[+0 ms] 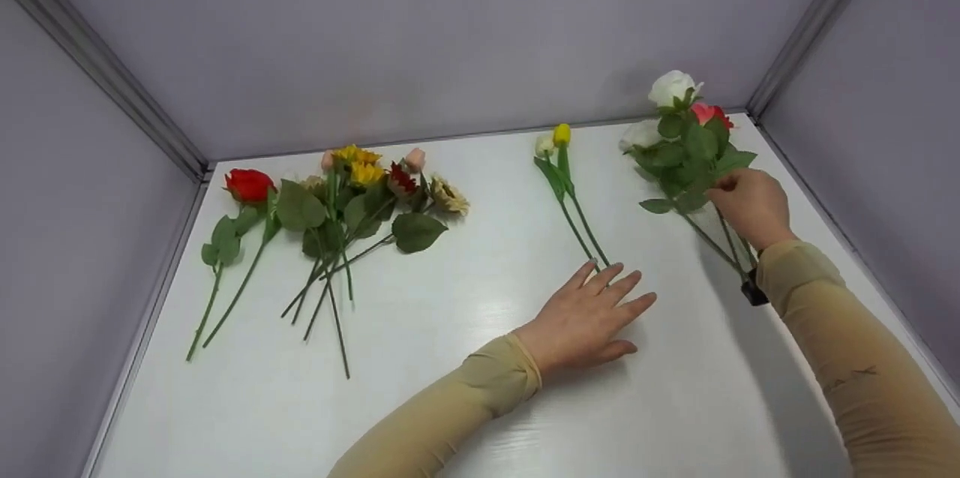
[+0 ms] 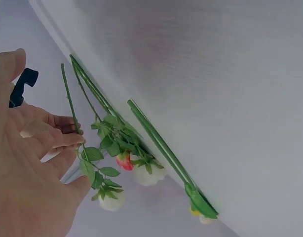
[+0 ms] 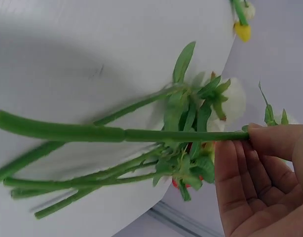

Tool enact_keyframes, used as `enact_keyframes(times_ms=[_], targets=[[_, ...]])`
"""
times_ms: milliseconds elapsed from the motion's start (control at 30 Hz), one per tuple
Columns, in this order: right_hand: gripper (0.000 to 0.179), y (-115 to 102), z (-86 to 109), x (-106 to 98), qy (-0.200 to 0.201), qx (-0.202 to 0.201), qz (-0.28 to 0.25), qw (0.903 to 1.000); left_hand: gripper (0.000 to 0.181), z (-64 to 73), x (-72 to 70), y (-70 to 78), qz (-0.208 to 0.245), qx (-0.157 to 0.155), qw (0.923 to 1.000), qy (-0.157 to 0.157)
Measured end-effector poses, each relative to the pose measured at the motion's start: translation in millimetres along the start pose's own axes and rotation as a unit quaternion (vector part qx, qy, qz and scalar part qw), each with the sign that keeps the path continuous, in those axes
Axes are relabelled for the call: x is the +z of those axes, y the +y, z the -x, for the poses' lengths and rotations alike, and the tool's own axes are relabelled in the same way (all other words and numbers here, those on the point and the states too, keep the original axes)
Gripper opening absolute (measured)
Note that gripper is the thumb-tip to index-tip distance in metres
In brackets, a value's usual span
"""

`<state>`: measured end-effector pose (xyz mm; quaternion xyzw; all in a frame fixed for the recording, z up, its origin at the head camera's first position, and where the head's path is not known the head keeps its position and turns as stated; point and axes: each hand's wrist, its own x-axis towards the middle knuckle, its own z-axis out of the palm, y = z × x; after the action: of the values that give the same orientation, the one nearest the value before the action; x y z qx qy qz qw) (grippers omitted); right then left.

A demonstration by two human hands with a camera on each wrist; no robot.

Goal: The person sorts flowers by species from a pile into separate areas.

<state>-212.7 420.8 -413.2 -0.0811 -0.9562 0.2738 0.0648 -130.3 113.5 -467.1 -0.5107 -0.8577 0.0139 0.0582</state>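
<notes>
My right hand [image 1: 752, 206] pinches the green stem [image 3: 186, 136] of a white rose [image 1: 673, 88] between thumb and fingertips. The rose is raised above other roses lying at the right, among them a white rose [image 1: 639, 135] and a pink-red rose [image 1: 705, 113]. In the right wrist view, the held stem crosses over the stems on the table. My left hand [image 1: 583, 319] is spread with fingers straight and holds nothing. Its fingertips overlap the lower stems of a yellow tulip [image 1: 562, 134] and a white tulip [image 1: 545, 145] in the head view.
At the left lie a red rose [image 1: 250, 185] and a mixed bunch with yellow flowers [image 1: 367, 173], a dark red flower [image 1: 402, 179] and a cream sunflower [image 1: 448, 196]. Their stems cross toward the front. Grey panels [image 1: 465, 35] enclose the white table [image 1: 420, 403].
</notes>
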Motion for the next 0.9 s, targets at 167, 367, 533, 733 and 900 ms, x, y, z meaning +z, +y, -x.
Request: enact_keyframes(times_ms=[167, 367, 533, 733, 900], targets=[[0.026, 16.8, -1.5, 1.7, 0.007, 0.001, 0.029, 0.9996, 0.072, -10.1, -0.2, 9.4, 0.011, 0.0, 0.9999, -0.004], [0.023, 27.7, -2.1, 11.9, 0.008, -0.011, 0.055, 0.9984, 0.073, -10.2, 2.2, 14.7, 0.029, 0.007, 0.9994, -0.017], [0.02, 34.8, -1.1, 20.4, 0.015, -0.017, 0.063, 0.9978, 0.073, -8.0, 5.3, 14.2, 0.046, 0.007, 0.9988, -0.017], [0.02, 37.5, -1.1, 29.7, 0.014, -0.013, 0.064, 0.9977, 0.073, -5.9, 7.2, 14.5, 0.051, 0.007, 0.9983, -0.027], [0.022, 41.7, -1.3, 35.4, 0.017, -0.016, 0.075, 0.9969, 0.073, -4.5, 8.1, 14.4, 0.052, 0.008, 0.9982, -0.03]])
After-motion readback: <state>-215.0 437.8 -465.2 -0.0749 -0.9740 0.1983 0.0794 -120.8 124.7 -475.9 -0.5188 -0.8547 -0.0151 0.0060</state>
